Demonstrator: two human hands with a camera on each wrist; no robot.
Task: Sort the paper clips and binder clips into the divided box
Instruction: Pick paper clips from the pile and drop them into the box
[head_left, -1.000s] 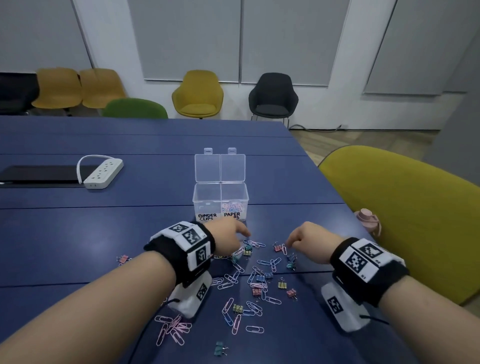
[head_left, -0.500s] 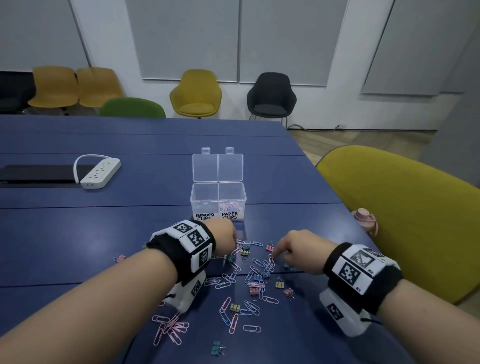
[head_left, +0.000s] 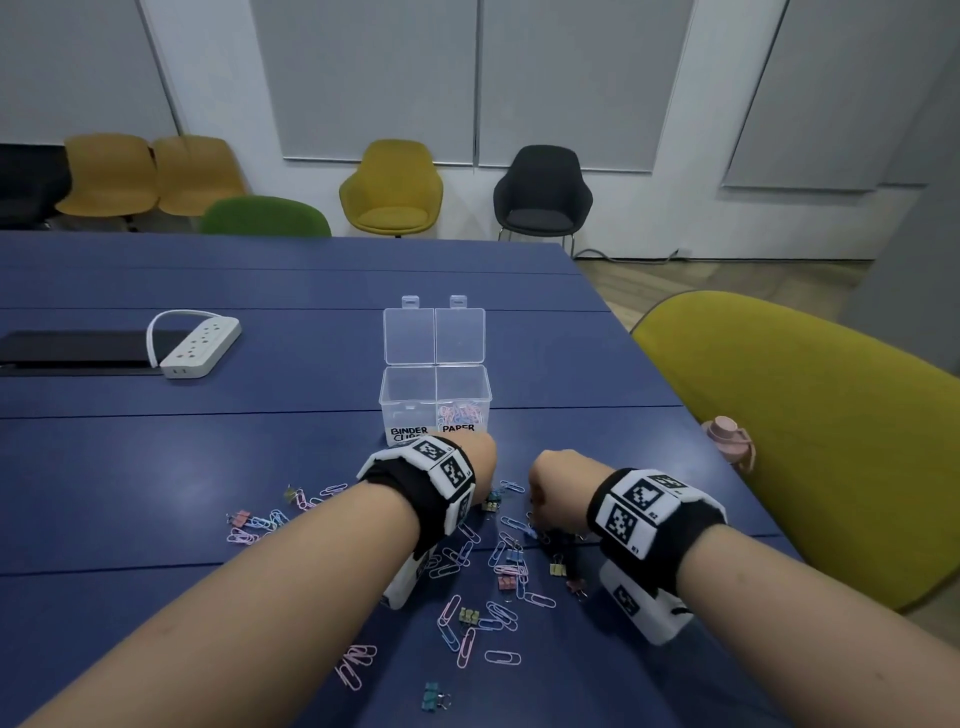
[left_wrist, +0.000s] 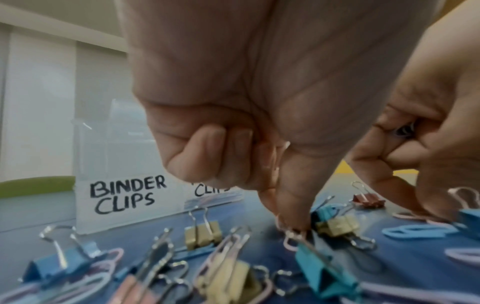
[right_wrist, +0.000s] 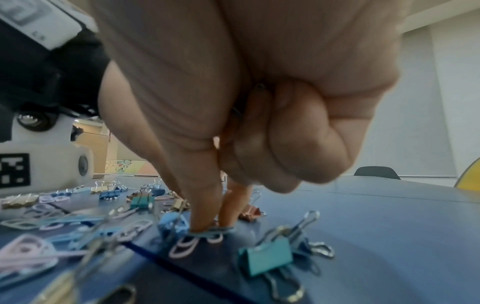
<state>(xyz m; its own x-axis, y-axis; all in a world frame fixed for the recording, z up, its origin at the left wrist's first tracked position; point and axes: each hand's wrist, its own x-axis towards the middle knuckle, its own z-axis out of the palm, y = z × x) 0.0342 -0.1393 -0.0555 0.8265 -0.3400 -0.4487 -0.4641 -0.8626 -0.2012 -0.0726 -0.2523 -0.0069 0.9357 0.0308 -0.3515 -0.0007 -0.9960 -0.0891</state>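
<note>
While fingers cover it, clip unclear.

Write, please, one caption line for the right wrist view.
Right hand pinching a blue paper clip off the blue table among scattered binder clips.

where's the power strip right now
In the head view the white power strip lies on the far left of the blue table, beside a black panel, well left of the clear divided box.
</note>
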